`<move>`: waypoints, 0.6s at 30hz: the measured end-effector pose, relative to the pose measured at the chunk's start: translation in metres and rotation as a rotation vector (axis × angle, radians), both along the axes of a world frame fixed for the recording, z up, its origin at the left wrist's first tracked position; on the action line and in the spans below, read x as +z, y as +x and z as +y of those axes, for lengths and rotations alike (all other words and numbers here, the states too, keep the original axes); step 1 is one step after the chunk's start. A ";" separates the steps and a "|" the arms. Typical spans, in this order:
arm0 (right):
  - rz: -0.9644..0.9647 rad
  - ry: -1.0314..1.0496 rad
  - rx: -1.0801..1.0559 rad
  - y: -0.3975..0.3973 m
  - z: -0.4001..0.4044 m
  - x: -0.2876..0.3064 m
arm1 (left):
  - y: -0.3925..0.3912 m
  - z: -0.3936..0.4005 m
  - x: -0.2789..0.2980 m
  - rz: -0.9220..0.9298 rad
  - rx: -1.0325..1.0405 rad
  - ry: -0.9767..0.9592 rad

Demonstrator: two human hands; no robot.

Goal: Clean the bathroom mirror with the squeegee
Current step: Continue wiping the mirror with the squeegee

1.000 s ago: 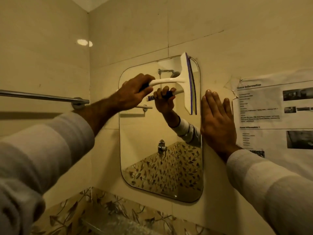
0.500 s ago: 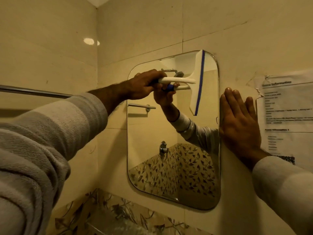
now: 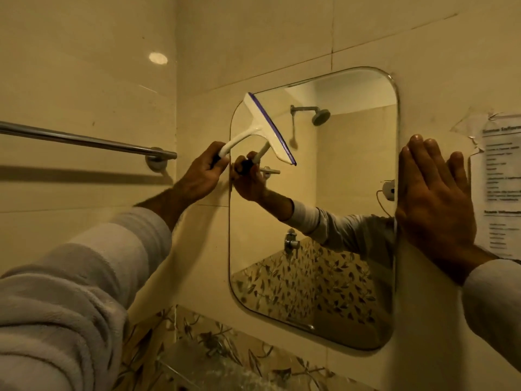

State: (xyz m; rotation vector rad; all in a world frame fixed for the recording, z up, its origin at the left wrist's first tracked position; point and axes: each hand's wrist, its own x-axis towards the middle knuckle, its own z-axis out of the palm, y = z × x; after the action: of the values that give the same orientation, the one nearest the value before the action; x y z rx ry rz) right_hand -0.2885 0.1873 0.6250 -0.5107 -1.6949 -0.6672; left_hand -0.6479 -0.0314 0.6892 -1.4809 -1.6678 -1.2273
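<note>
A rounded rectangular mirror (image 3: 346,193) hangs on the beige tiled wall. My left hand (image 3: 201,176) grips the dark end of a white squeegee (image 3: 262,128) with a blue rubber blade. The blade lies tilted against the mirror's upper left corner. My right hand (image 3: 435,201) rests flat on the wall, fingers spread, right beside the mirror's right edge and holding nothing. The mirror reflects my hand, the squeegee handle, my sleeve and a shower head.
A chrome towel bar (image 3: 84,141) runs along the left wall, ending close to my left hand. A printed paper sheet (image 3: 499,182) is taped to the wall at the far right. Leaf-patterned tiles (image 3: 214,342) run below the mirror.
The squeegee has travelled from the mirror's upper right across to its upper left corner and its blade has tilted. My right hand stays flat on the wall. The view has shifted left.
</note>
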 end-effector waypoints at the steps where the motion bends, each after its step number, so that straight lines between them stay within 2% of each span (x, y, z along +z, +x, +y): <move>1: -0.010 -0.003 -0.002 0.000 -0.001 0.000 | 0.002 0.003 -0.010 -0.078 0.016 0.049; 5: -0.021 -0.022 -0.010 0.001 0.000 0.001 | 0.025 0.017 -0.045 -0.358 0.008 0.188; 9: -0.033 -0.026 -0.016 0.002 -0.001 0.001 | 0.070 0.038 -0.077 -0.694 -0.108 0.317; 12: -0.026 -0.025 -0.008 0.003 -0.002 0.001 | 0.110 0.056 -0.090 -0.859 -0.194 0.376; 18: -0.039 -0.045 0.002 0.006 -0.007 0.002 | 0.194 0.088 -0.092 -1.105 -0.293 0.368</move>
State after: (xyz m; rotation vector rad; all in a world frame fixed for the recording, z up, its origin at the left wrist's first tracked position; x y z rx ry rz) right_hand -0.2821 0.1798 0.6269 -0.5310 -1.7502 -0.6428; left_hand -0.4535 0.0565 0.5976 -0.8272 -1.6652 -2.6568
